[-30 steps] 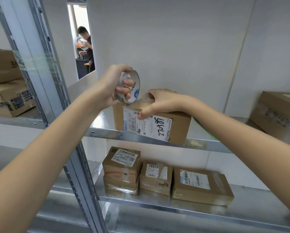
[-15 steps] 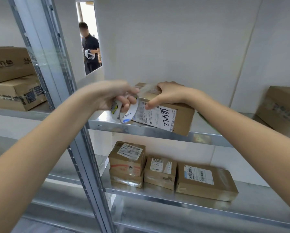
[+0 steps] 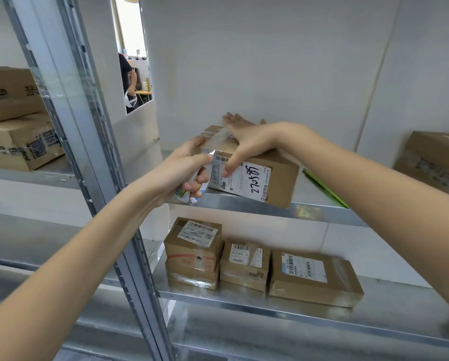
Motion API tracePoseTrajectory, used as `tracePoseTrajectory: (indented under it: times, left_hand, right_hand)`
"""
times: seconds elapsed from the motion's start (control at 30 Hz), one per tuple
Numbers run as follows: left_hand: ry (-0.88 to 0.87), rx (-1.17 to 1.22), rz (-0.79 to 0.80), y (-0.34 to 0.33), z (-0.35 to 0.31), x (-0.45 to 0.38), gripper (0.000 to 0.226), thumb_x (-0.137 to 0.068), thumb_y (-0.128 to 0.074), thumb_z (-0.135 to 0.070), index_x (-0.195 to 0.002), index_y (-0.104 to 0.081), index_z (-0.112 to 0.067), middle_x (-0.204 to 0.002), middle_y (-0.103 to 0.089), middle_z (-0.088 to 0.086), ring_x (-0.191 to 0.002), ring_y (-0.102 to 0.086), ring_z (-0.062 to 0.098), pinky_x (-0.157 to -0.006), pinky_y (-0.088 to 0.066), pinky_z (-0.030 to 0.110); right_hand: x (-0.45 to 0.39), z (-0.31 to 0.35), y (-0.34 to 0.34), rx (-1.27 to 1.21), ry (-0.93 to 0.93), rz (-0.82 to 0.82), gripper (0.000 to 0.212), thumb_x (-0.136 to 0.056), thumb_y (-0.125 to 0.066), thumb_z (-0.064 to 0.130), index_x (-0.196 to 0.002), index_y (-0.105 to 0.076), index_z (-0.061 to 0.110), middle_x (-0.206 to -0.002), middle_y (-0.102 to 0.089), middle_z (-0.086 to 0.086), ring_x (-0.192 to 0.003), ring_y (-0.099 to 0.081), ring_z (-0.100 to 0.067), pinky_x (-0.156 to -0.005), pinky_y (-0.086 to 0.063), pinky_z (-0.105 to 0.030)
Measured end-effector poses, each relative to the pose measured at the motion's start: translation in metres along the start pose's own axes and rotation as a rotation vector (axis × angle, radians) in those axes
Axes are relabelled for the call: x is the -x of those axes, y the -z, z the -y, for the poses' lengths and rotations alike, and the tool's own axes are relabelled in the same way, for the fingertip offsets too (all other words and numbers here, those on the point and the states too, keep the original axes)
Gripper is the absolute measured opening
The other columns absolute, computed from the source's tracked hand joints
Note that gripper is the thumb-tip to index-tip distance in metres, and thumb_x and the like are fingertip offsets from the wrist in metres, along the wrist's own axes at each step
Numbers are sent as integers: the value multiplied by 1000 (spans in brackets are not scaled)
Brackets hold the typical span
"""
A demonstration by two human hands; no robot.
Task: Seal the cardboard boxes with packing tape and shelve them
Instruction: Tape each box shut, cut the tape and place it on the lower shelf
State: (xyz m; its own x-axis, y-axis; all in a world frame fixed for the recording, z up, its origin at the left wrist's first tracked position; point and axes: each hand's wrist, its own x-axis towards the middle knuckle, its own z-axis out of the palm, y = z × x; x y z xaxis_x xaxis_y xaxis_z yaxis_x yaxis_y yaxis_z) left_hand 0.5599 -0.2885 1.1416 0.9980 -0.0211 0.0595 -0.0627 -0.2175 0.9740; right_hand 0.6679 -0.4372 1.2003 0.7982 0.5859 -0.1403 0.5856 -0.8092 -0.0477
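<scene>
On steel shelf (image 3: 246,201) | L hand (image 3: 177,173) fingers curled thru tape roll (image 3: 192,188) | R hand (image 3: 246,142) flat on cardboard box (image 3: 278,173)

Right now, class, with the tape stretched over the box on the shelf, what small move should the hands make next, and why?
Probably tear the strip. The left hand grips the tape roll below the box's front edge, and the right hand lies flat on the tape strip across the top, so the strip seems laid but uncut.

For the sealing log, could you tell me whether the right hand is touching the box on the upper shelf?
Touching: the head view shows the right hand flat on the box, thumb on its label.
</scene>
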Motion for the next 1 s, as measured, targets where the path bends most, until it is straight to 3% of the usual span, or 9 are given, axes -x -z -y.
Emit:
tracePoseTrajectory:
  times: [0.07, 0.1, 0.27, 0.5, 0.63, 0.83, 1.0]
  left_hand:
    - [0, 11, 1, 2, 0, -3, 54, -103, -42, -16, -153, -23, -25, -53, -41, 1, -31, -25, 7, -45, -42, 25]
    - [0, 17, -2, 2, 1, -3, 55, -102, -42, -16, -153, -23, -24, -52, -41, 0, -31, -25, 7, -45, -42, 25]
    - [1, 27, -25, 1, 3, -4, 55, -102, -43, -17, -153, -23, -25, -53, -41, 1, -31, -25, 8, -44, -44, 25]
    - [-33, 31, -73, -2, 10, -5, 54, -102, -44, -18, -152, -26, -27, -49, -41, -2, -31, -25, 9, -42, -44, 23]
    - [-43, 48, -76, 0, 11, -6, 53, -101, -46, -17, -150, -31, -28, -49, -41, -2, -32, -25, 9, -44, -43, 24]
    - [-68, 86, -60, 0, 10, -2, 37, -101, -46, -15, -131, -44, -36, -51, -39, -1, -32, -25, 8, -43, -40, 25]
    - [-60, 96, -77, 0, 11, -3, 40, -101, -49, -17, -138, -44, -32, -52, -39, 1, -33, -25, 9, -43, -43, 23]
  right_hand:
    - [-3, 3, -2, -56, 8, -1, 112, -66, -81, 54, -150, -18, 13, -154, -32, -6, -137, -36, -24, -113, -32, -44]
    - [-4, 3, -3, -72, 17, -2, 108, -68, -80, 51, -149, -20, 12, -152, -35, -6, -135, -39, -24, -112, -34, -42]
    - [-3, 1, -2, 4, 83, -22, 111, -78, -72, 53, -156, -4, 13, -164, -8, 0, -149, -13, -17, -119, -17, -30]
    - [9, 10, -21, 138, 189, -194, 85, -88, -65, 45, -152, -24, 7, -159, -27, -10, -142, -32, -26, -114, -30, -36]
    - [18, 14, -32, 224, 259, -277, 73, -97, -55, 35, -155, -17, 10, -161, -21, -8, -146, -24, -27, -117, -23, -36]
    - [28, 19, -43, 368, 284, -347, 63, -104, -40, 24, -157, -6, 21, -163, -12, 4, -146, -24, -32, -105, -39, -44]
    - [29, 22, -51, 356, 272, -398, 61, -103, -39, 12, -156, -10, 19, -163, -13, 2, -147, -22, -27, -112, -32, -49]
